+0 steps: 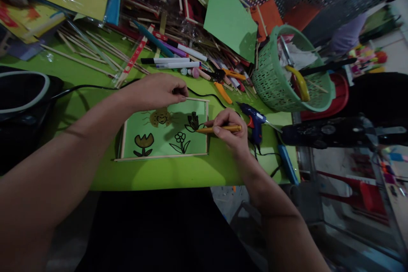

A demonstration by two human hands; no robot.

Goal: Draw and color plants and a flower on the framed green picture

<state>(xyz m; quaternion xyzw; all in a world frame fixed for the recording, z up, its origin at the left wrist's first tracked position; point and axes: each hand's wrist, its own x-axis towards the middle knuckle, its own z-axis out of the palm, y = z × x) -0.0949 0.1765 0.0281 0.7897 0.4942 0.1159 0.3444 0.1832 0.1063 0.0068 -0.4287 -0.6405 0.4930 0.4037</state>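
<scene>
A green sheet of paper (163, 136) edged with thin wooden sticks (172, 156) lies on the table in front of me. It bears outlined flowers and a brown-yellow bug shape (160, 117); the lower left flower (144, 140) is coloured in. Pinched in my right hand (231, 129) is a yellow-brown marker (219, 129), its tip at the dark flower (193, 122) on the upper right of the sheet. My left hand (164, 90) rests at the top stick of the frame, fingertips bent down onto it; whether it grips the stick is hard to see.
A blue glue gun (253, 118) lies right of my right hand, its cord trailing down. Behind are several markers (174, 62), orange-handled cutters (225, 77), loose sticks (92, 49) and a green basket (270, 72). A black device (28, 106) stands at left.
</scene>
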